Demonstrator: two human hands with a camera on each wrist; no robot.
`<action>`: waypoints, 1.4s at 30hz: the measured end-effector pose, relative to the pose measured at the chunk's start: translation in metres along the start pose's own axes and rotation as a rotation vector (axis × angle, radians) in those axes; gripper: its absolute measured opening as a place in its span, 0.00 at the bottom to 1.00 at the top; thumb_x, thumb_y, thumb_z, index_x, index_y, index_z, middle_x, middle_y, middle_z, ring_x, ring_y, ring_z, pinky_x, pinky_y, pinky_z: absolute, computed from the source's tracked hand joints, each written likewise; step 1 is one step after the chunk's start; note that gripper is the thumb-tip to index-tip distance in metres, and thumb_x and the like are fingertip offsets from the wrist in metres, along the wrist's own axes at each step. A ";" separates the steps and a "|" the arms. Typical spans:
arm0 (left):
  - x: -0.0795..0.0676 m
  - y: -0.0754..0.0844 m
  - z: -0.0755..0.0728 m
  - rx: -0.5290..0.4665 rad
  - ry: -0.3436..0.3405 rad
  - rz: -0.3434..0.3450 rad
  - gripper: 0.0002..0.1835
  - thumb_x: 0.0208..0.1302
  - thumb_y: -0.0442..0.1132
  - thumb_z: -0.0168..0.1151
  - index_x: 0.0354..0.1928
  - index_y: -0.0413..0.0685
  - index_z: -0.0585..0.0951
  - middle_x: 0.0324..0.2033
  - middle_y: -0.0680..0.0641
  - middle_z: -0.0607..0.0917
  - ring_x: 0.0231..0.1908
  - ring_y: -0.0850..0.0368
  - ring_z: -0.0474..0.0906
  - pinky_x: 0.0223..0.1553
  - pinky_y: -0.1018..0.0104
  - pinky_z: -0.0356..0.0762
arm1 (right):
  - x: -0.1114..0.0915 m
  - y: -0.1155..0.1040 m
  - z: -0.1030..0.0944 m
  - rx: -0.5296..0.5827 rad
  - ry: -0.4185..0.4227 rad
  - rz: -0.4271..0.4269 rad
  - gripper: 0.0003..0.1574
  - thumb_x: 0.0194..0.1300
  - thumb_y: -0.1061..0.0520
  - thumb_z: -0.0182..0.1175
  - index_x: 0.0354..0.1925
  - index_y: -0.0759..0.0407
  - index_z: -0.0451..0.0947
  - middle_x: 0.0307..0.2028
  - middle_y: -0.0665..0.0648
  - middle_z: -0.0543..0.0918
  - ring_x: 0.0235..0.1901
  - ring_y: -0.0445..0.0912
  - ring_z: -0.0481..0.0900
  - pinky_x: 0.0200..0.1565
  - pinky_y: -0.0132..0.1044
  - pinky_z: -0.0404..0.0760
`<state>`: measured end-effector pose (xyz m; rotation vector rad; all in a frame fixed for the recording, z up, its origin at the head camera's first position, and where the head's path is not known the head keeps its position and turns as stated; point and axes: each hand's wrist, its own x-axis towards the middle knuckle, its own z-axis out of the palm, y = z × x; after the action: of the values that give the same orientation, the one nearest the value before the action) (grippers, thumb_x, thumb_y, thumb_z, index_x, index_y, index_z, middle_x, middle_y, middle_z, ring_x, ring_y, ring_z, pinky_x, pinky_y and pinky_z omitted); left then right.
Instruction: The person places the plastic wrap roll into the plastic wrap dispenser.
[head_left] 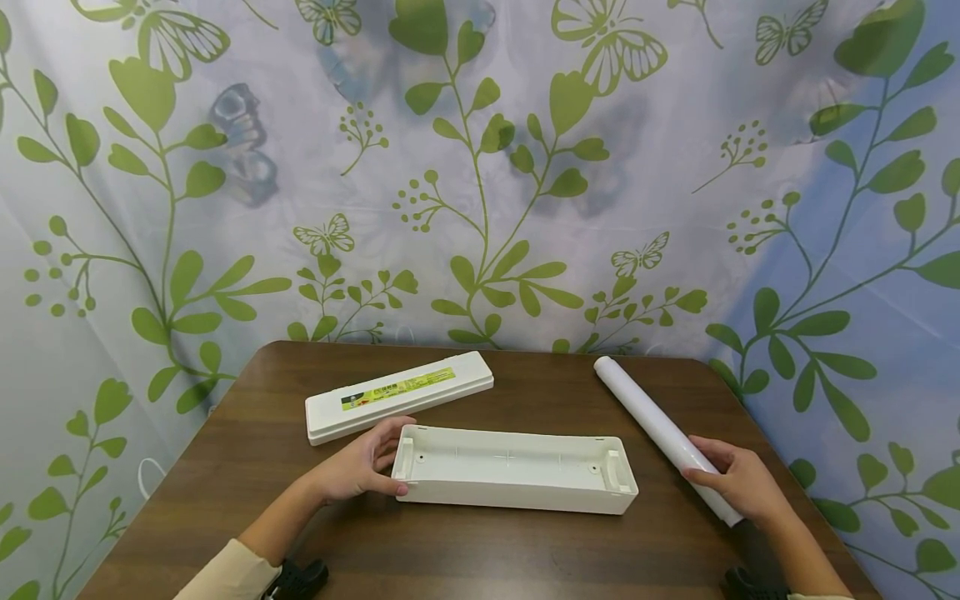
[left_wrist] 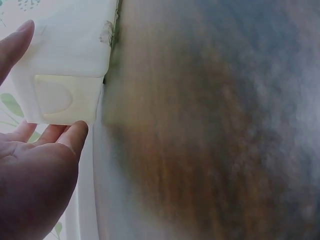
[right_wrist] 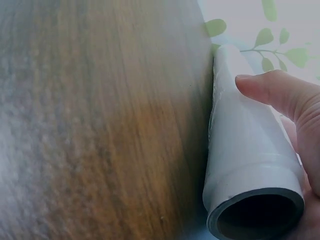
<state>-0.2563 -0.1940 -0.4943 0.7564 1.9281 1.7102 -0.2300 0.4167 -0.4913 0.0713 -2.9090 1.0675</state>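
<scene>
An open white plastic box (head_left: pixel 517 497), long and narrow, stands on the table with its hollow side up. My left hand (head_left: pixel 369 461) grips its left end, thumb at the front corner and fingers toward the back; the left wrist view shows that hand's fingertips against the box's end wall (left_wrist: pixel 55 100). Over on the right lies a roll of cling film (head_left: pixel 652 417), slanting away from me. My right hand (head_left: pixel 738 479) holds it near its close end, with the thumb on top. The roll's hollow core (right_wrist: pixel 257 215) faces the right wrist camera.
Behind the box lies its long white lid (head_left: pixel 405 408), slightly angled, with a green and yellow label (head_left: pixel 397 388). Everything rests on a brown wooden table (head_left: pixel 525 558). A curtain (head_left: pixel 510 208) with leaves and butterflies hangs behind the table.
</scene>
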 end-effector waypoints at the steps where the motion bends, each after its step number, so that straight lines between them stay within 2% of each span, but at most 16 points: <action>1: 0.000 0.000 0.000 0.000 -0.001 0.003 0.54 0.56 0.28 0.76 0.77 0.37 0.50 0.72 0.29 0.60 0.75 0.30 0.56 0.61 0.68 0.77 | 0.000 0.000 0.000 -0.001 0.003 -0.004 0.45 0.61 0.46 0.75 0.67 0.70 0.73 0.59 0.74 0.81 0.42 0.26 0.77 0.37 0.29 0.81; 13: 0.000 0.000 0.000 -0.007 -0.001 0.006 0.53 0.56 0.28 0.76 0.77 0.39 0.51 0.72 0.29 0.60 0.74 0.30 0.56 0.61 0.67 0.78 | 0.001 -0.002 -0.002 -0.025 0.027 -0.002 0.45 0.59 0.45 0.76 0.65 0.69 0.75 0.59 0.74 0.81 0.42 0.26 0.77 0.37 0.27 0.80; 20: 0.000 0.000 0.000 -0.010 -0.006 0.003 0.54 0.55 0.28 0.76 0.77 0.36 0.49 0.72 0.29 0.60 0.74 0.29 0.57 0.59 0.69 0.78 | 0.000 -0.002 0.001 -0.023 0.038 0.012 0.45 0.59 0.46 0.76 0.65 0.69 0.75 0.59 0.74 0.81 0.42 0.29 0.78 0.37 0.27 0.80; 28: 0.000 0.000 0.001 -0.022 -0.011 0.018 0.55 0.55 0.27 0.76 0.77 0.35 0.49 0.71 0.28 0.60 0.73 0.28 0.57 0.59 0.68 0.78 | 0.002 -0.003 0.002 -0.003 0.070 -0.018 0.43 0.59 0.48 0.77 0.65 0.68 0.76 0.59 0.74 0.81 0.41 0.24 0.76 0.37 0.26 0.80; 42: 0.001 0.000 0.000 0.005 0.002 0.004 0.53 0.55 0.28 0.76 0.76 0.35 0.51 0.72 0.29 0.61 0.73 0.29 0.58 0.60 0.67 0.79 | 0.000 -0.012 0.001 -0.007 0.094 -0.012 0.42 0.58 0.48 0.77 0.65 0.67 0.77 0.57 0.73 0.83 0.39 0.30 0.79 0.35 0.27 0.80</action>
<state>-0.2569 -0.1930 -0.4947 0.7617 1.9337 1.7096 -0.2298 0.4074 -0.4843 0.0365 -2.8248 1.0289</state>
